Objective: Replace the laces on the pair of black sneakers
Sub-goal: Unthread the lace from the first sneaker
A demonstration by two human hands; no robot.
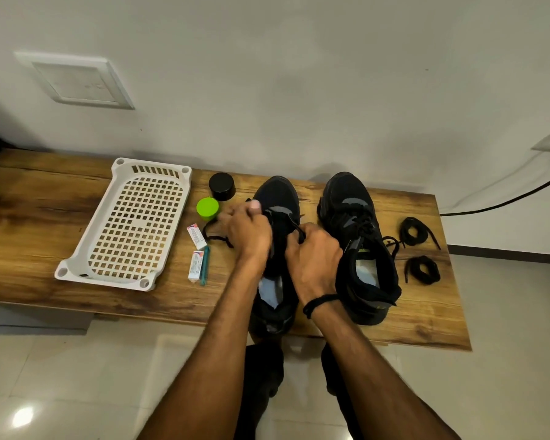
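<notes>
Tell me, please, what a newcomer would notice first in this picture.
First, the two hands at the centre: the left hand and the right hand both grip the black lace of the left sneaker on the wooden bench. The right sneaker stands beside it, with two coiled laces lying to its right. A white basket lies at the left.

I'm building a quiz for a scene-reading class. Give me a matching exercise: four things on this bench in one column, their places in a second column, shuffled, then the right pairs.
Things
1. white basket
2. green jar
3. coiled laces
4. left sneaker

Places
A. its lace held by left hand and right hand
B. left part of the bench
C. right of the right sneaker
D. next to the black jar

Pairs: 1-B, 2-D, 3-C, 4-A.
</notes>
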